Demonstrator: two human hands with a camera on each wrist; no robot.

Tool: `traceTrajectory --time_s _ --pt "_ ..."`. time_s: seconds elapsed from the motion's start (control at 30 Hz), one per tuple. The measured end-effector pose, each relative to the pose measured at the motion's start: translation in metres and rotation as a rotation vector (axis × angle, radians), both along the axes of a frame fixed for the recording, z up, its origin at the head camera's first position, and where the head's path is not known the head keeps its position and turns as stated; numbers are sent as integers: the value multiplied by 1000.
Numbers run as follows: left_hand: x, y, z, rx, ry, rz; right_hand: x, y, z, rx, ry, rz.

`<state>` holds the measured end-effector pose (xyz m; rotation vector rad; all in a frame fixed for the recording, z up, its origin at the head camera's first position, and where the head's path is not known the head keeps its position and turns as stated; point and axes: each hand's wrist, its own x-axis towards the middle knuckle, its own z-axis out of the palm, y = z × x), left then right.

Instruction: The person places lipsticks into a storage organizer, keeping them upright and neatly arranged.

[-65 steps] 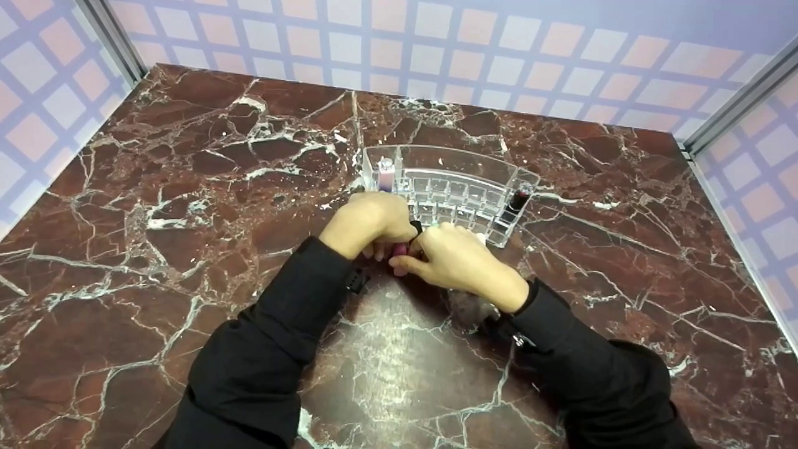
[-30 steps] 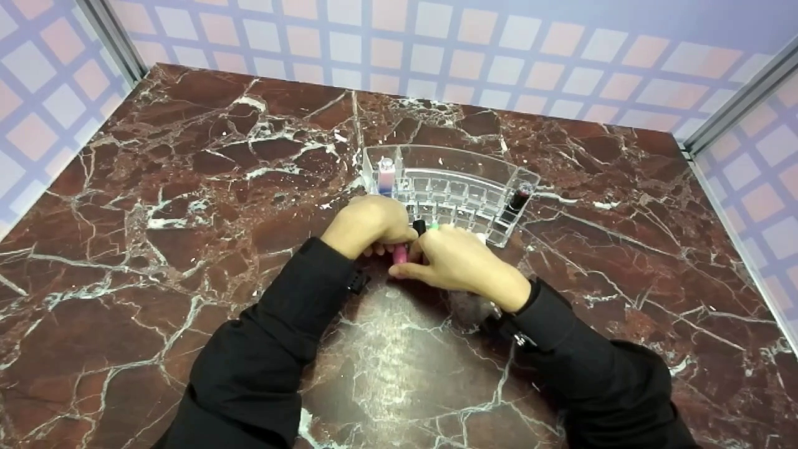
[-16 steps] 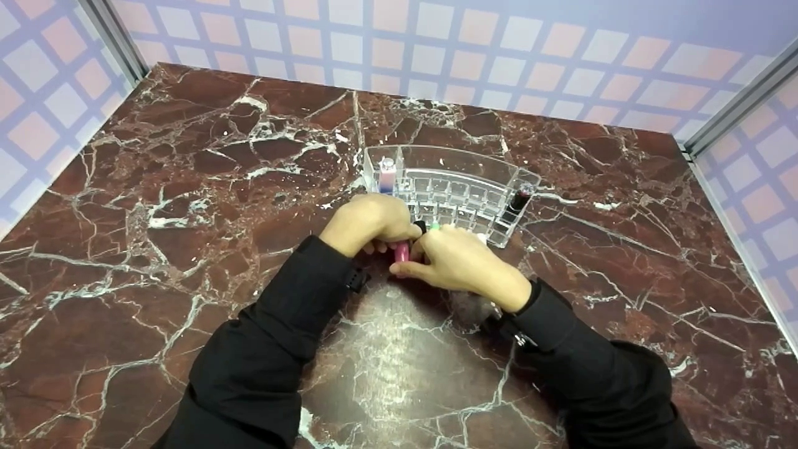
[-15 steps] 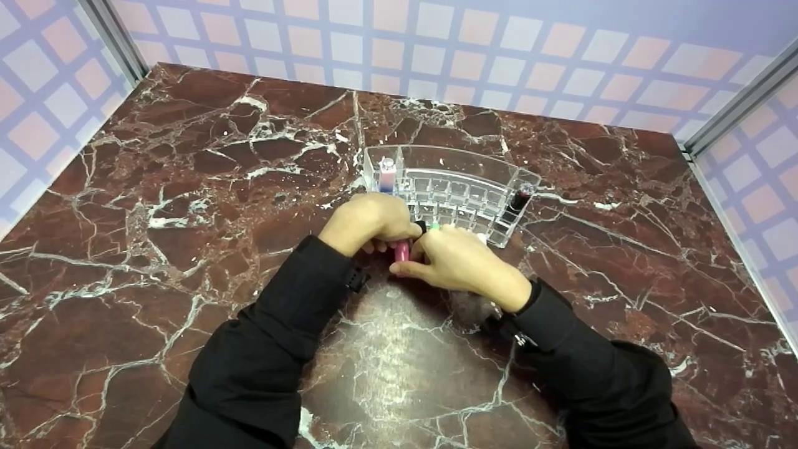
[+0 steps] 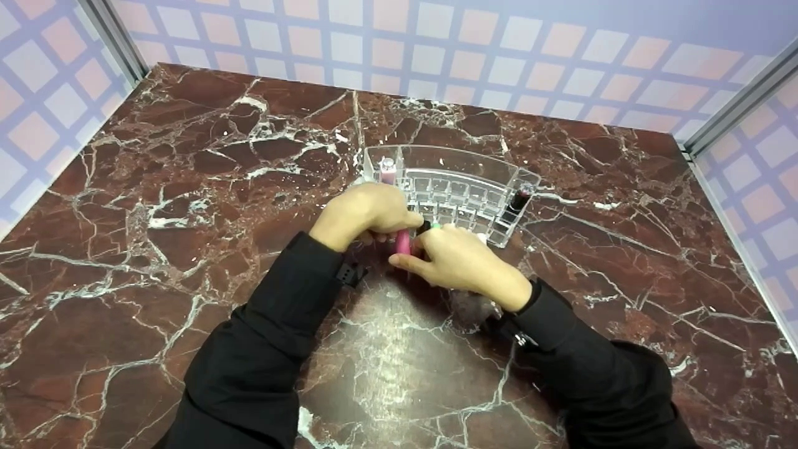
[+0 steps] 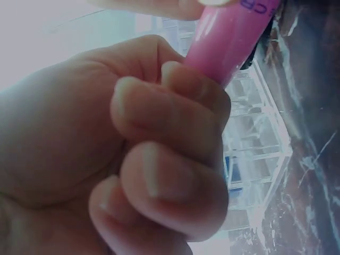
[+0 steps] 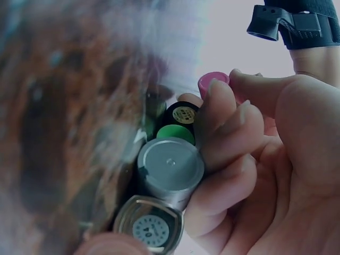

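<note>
A pink lipstick tube (image 5: 404, 242), with dark lettering in the left wrist view, stands between my hands in front of the clear acrylic organizer (image 5: 502, 241). My left hand (image 5: 368, 211) grips its upper part, with the other fingers curled below. On its lower end rest the thumb and fingertips of my right hand (image 5: 460, 257), which pinch it. Close to the right fingers, the right wrist view shows a row of cosmetic ends: a black one (image 7: 184, 114), a green one (image 7: 176, 132), a grey one (image 7: 171, 164) and a squarish one with a round label (image 7: 151, 229).
Inside the organizer, a pale pink tube (image 5: 388, 173) stands at the left end and a dark lipstick (image 5: 519, 198) at the right. Small slots fill the middle. Beneath lies a brown marbled table (image 5: 206, 312); patterned panels (image 5: 349, 43) border the back and sides.
My left hand has shifted slightly up and to the left. More of the pink lipstick tube shows between the hands, and it has risen a little. The right hand stays nearly in place.
</note>
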<state>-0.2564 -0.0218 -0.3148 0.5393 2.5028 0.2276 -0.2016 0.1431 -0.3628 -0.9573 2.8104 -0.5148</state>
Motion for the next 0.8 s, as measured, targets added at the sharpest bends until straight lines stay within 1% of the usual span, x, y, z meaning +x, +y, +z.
traceTrajectory --time_s 0.13,0.33,0.47,0.63,0.8 --pt "0 -1 3 -6 26 -4 -1 0 1 -38 -14 7" --pt "0 -3 8 18 88 14 -3 2 3 -84 27 11" --pt "2 -4 12 36 134 17 -5 3 6 -100 35 -9" --pt "4 -5 18 73 181 45 -7 4 9 -118 48 -35" --pt "6 -6 20 104 236 59 -10 5 12 -124 51 -42"
